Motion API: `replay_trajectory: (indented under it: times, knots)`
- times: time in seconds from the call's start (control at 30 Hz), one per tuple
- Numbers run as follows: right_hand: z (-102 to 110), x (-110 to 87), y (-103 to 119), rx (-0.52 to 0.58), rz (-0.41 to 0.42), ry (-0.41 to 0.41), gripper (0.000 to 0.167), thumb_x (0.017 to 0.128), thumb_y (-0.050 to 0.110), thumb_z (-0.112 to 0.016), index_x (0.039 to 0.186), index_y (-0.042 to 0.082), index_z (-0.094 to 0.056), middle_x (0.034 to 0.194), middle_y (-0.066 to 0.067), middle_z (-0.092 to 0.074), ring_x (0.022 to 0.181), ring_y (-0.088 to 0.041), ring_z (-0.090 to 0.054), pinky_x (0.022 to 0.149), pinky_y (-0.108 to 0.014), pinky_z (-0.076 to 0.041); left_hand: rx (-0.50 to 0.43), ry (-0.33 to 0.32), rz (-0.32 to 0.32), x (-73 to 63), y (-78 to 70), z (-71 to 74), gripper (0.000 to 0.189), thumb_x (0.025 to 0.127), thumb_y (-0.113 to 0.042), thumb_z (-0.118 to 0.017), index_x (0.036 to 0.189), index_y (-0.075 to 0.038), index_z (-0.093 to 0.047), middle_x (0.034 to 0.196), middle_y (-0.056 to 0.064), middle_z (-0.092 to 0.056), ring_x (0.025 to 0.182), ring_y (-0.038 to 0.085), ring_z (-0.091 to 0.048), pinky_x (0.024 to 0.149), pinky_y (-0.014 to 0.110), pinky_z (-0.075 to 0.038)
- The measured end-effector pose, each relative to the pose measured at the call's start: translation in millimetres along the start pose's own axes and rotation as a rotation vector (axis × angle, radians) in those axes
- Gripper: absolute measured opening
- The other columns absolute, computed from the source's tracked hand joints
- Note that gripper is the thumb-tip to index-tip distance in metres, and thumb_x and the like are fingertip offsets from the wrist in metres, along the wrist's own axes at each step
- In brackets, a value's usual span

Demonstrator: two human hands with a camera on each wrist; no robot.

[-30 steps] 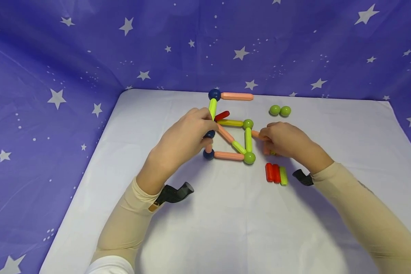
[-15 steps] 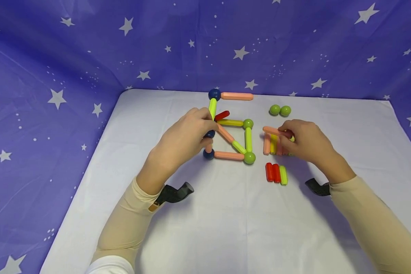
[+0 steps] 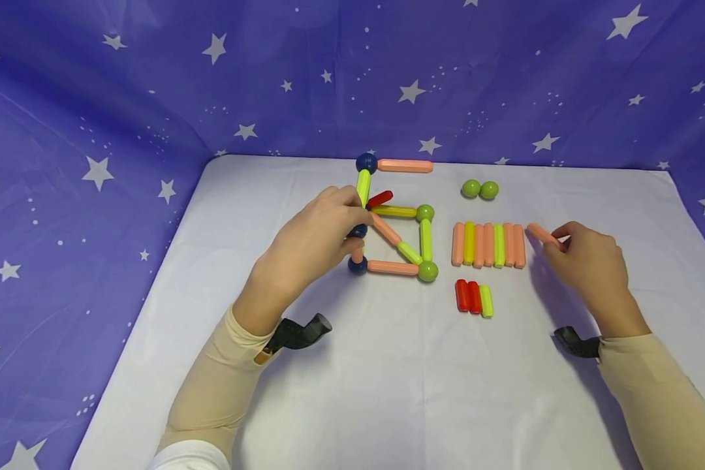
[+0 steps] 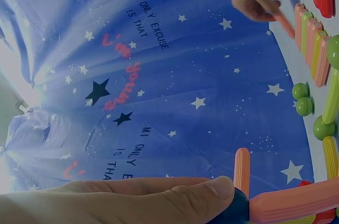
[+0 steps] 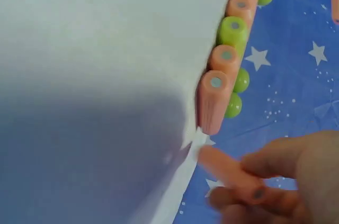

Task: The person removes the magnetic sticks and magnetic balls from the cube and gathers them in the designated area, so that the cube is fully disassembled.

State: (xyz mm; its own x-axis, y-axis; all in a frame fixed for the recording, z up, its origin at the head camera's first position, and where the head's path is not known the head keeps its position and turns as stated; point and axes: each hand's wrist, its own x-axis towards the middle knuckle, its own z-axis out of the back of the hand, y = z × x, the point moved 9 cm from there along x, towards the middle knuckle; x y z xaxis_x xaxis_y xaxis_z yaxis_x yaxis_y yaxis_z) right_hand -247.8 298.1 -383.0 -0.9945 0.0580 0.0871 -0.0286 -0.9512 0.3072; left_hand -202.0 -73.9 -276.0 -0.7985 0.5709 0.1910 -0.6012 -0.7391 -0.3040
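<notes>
Right hand [image 3: 593,271] pinches a salmon magnetic rod [image 3: 543,234], right-edge side of the table [image 3: 399,385]; left hand [image 3: 311,241] clasps a navy ball [image 3: 359,231], left-edge side!

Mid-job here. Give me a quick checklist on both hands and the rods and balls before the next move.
1. Right hand has its rod: ok, its grip pinches a held peach rod.
2. Held rod apart from the rod row: ok, the right wrist view shows a gap.
3. Left hand steadying the build: ok, it holds a blue ball.
4. Far peach rod has a ball at both ends: not ok, its right end is bare.
5. Red rod joined at its lower end: cannot tell, the left hand hides it.
6. Spare green balls available: ok, two lie behind the row.
</notes>
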Motion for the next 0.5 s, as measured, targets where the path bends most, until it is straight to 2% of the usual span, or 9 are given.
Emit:
replay_trajectory:
  times: [0.1,0.2,0.33,0.5]
  knots:
    - [-19,2.1,-2,-0.009,-0.026,0.165,0.042,0.093,0.032,-0.054,0.111,-0.004,-0.06,0.09,-0.02,-0.065,0.071,-0.032,-0.058,0.051,-0.036,-0.041,-0.002,-0.006,0.0,-1.2,1.3,0.3,0.023,0.08,-0.01,-0.082,0.101,-0.012,-0.075,0.093,0.002,-0.054,0.083,0.02,-0.046,0.072,0.027,-0.042]
    - [-30,3.3,2,0.006,-0.012,0.251,0.044,0.093,0.035,-0.054,0.11,-0.005,-0.06,0.096,-0.022,-0.066,0.077,-0.032,-0.06,0.055,-0.037,-0.045,-0.004,-0.013,-0.01,-1.6,1.4,0.6,0.023,0.079,-0.011,-0.082,0.1,-0.011,-0.075,0.093,0.002,-0.055,0.083,0.02,-0.046,0.072,0.027,-0.042]
    - [-32,5.4,7,0.009,-0.003,0.276,0.047,0.093,0.035,-0.054,0.111,-0.008,-0.06,0.097,-0.022,-0.065,0.078,-0.032,-0.059,0.058,-0.041,-0.046,-0.014,-0.012,-0.015,-1.4,2.0,0.7,0.022,0.079,-0.011,-0.082,0.1,-0.011,-0.075,0.093,0.002,-0.055,0.084,0.02,-0.046,0.073,0.027,-0.042]
    - [-23,11.1,25,0.011,0.02,0.231,0.047,0.093,0.033,-0.053,0.116,-0.008,-0.057,0.099,-0.024,-0.062,0.081,-0.036,-0.057,0.062,-0.046,-0.045,-0.02,-0.009,-0.021,-0.5,3.2,0.3,0.024,0.078,-0.013,-0.083,0.101,-0.011,-0.075,0.093,0.001,-0.055,0.084,0.02,-0.046,0.073,0.027,-0.042]
